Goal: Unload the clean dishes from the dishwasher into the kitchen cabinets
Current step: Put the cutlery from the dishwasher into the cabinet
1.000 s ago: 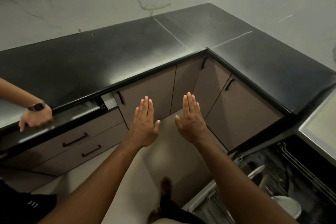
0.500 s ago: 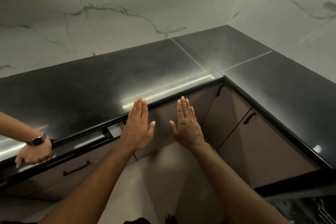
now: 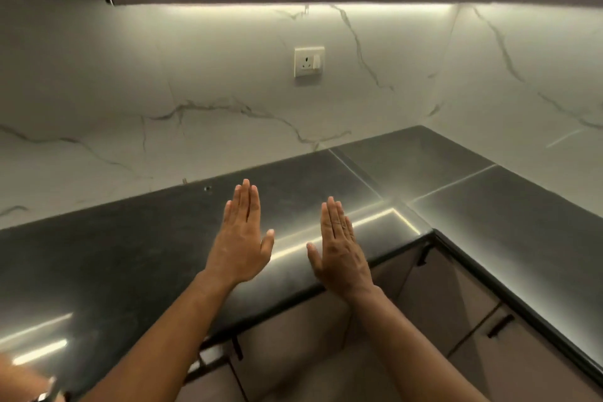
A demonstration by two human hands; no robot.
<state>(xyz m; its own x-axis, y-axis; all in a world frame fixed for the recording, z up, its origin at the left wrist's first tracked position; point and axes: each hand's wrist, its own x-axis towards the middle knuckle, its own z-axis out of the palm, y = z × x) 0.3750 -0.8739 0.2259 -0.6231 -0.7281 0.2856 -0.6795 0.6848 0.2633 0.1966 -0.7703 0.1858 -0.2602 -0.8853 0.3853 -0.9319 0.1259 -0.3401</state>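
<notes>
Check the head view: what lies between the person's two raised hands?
Nothing is held between them. In the head view, the gap between the left hand and right hand shows only bare black countertop with a light-strip reflection.

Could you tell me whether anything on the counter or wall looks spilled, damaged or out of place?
Nothing stands out. The black counter shows only light reflections, the wall socket sits straight, and the left hand and right hand are flat, holding nothing.

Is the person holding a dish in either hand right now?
No. The left hand and the right hand are both flat and empty above the black countertop.
</notes>
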